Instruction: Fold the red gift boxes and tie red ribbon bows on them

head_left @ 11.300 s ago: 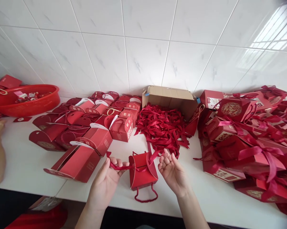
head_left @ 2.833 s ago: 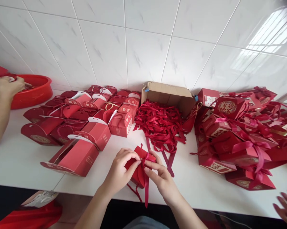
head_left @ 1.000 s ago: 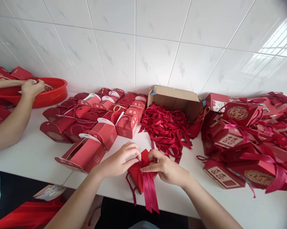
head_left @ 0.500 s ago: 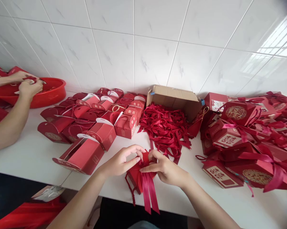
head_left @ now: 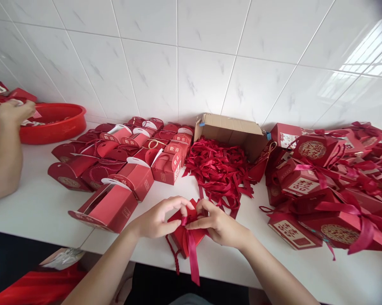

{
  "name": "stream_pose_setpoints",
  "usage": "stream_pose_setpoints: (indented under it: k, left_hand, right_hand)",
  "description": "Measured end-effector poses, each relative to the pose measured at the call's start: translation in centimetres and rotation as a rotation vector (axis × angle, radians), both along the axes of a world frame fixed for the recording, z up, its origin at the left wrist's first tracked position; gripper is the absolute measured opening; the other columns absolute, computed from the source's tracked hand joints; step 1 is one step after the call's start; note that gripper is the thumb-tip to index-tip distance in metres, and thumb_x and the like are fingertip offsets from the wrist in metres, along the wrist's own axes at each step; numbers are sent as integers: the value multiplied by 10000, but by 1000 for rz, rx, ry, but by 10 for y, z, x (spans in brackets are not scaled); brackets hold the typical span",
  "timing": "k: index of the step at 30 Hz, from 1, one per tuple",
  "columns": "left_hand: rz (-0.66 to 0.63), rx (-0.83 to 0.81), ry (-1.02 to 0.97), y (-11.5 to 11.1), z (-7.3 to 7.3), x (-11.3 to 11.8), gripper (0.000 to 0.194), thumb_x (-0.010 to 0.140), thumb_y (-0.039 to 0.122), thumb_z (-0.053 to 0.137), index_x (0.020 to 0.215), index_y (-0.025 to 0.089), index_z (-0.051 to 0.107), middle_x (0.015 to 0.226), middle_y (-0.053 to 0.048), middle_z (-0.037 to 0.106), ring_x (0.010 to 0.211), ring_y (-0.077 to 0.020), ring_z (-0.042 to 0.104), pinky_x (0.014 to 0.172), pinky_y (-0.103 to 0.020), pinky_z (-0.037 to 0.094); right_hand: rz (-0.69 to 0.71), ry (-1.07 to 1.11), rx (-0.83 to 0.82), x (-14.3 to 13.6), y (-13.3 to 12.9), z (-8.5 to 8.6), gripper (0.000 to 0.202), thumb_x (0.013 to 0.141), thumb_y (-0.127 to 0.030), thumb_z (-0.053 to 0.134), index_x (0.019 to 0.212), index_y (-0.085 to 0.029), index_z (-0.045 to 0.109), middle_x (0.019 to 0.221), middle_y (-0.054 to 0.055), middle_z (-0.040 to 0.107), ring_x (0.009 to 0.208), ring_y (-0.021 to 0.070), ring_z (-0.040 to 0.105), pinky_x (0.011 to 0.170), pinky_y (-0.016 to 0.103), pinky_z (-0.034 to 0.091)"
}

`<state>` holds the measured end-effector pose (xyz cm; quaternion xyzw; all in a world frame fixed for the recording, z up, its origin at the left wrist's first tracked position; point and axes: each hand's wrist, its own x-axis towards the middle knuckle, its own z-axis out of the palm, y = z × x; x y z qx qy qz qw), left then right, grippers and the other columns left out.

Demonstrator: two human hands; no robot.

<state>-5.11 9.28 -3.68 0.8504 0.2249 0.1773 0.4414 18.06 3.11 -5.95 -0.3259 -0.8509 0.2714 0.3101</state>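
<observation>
Red ribbon point(head_left: 193, 259) pinched in left hand point(head_left: 159, 218), right hand point(head_left: 221, 223).

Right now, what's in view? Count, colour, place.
Box: 1, red, between the hands
Ribbon: 1, pinkish red, on that box
Loose ribbons: many, dark red, before carton
Carton: 1, brown, against wall
Box rows: many, red, left
Box pile: many, red, right, several bowed
Basin: 1, red, far left
Table: 1, white, below
Wall: 1, white, behind
Co-worker's hand: 1 clear, bare, at basin
Left hand: 1, bare, at ribbon
Right hand: 1, bare, at ribbon
</observation>
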Motion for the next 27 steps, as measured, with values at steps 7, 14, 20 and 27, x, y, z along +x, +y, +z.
stream_pose_setpoints:
  k: [7, 14, 20, 27]
  left_hand:
    - [92, -70, 12, -1, -2, 6, 279, 840, 109, 400, 1046, 203, 564, 826, 4, 608, 808, -135, 598, 788, -252, 484]
    - [207, 145, 51, -4, -5, 5, 309, 808, 81, 404, 1009, 221, 593, 922, -15, 596, 912, -163, 583, 845, -270, 477]
    - [276, 147, -7, -19, -1, 14, 113, 915, 253, 501, 929, 220, 607, 854, 0, 610, 845, -154, 598, 809, -265, 483]
    - [342, 215, -11, -24, -7, 21, 121, 891, 240, 572, 819, 210, 665, 778, -1, 642, 806, -169, 592, 808, -299, 459]
  right_hand:
    - [6, 18, 1, -1, 1, -3, 502, 839, 48, 445, 1073, -263, 762, 922, 54, 442, 832, 149, 478, 715, 269, 495]
    - [11, 87, 15, -1, 1, -6, 391, 889, -22, 498, 1074, -243, 763, 921, 53, 437, 803, 136, 480, 707, 263, 499]
    - [13, 99, 25, -2, 0, -5, 336, 891, -34, 510, 957, -230, 775, 904, 42, 422, 785, 136, 486, 672, 262, 488]
    - [-43, 192, 53, -2, -2, -3, 228, 895, -27, 461, 943, -194, 609, 910, 55, 529, 805, 148, 523, 697, 272, 480]
